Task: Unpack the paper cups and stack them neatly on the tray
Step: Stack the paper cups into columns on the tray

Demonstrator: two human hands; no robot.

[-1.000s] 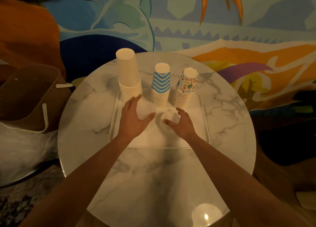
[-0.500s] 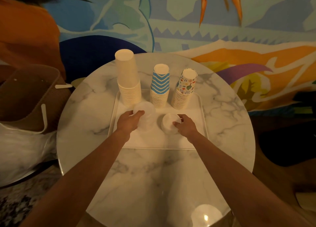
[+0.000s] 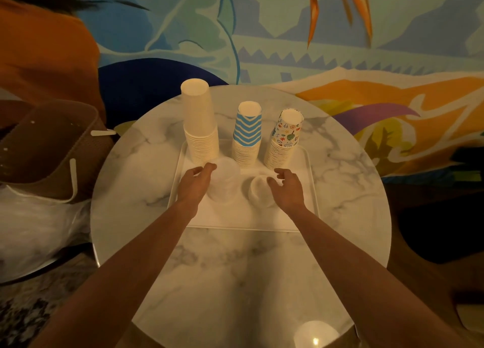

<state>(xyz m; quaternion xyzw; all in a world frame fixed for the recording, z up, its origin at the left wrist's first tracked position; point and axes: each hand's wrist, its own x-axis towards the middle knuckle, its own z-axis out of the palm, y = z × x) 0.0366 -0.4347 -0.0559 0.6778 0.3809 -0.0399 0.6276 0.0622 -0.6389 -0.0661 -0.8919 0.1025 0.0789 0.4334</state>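
Head view only. Round marble counter (image 3: 235, 269) fills the middle of the frame, with a white rectangular tray (image 3: 248, 216) on its upper half.

Three cup stacks stand upside down in a row along the tray's top edge:
- Left: plain white stack (image 3: 200, 127), the tallest.
- Middle: blue zigzag stack (image 3: 247, 132).
- Right: flower-print stack (image 3: 285, 138), leaning slightly to the right.

The three are near each other but apart.

Below that row, mid-tray, are two lower pale stacks. The wide pale stack (image 3: 225, 185) sits just under the plain white one. The small pale stack (image 3: 258, 193) is to its right, with a gap between them.

Left hand (image 3: 193, 188) is just left of the wide pale stack. The grip is loose and narrow, fingers lightly curled round nothing, thumb tip at the stack's upper left edge.

Right hand (image 3: 289, 191) is just right of the small pale stack, with its thumb against the stack's right side and fingers curled above it. Cannot tell whether that grip holds the stack or only sits beside it.

Both forearms run up from the lower corners of the frame.

Off the counter, a brown basket (image 3: 47, 148) is at mid left with a clear plastic bag (image 3: 34, 229) below it. Orange cloth (image 3: 44, 49) is at upper left. A painted mural (image 3: 340, 46) runs across the top. There is lamp glare (image 3: 315, 334) on the counter's bottom edge.
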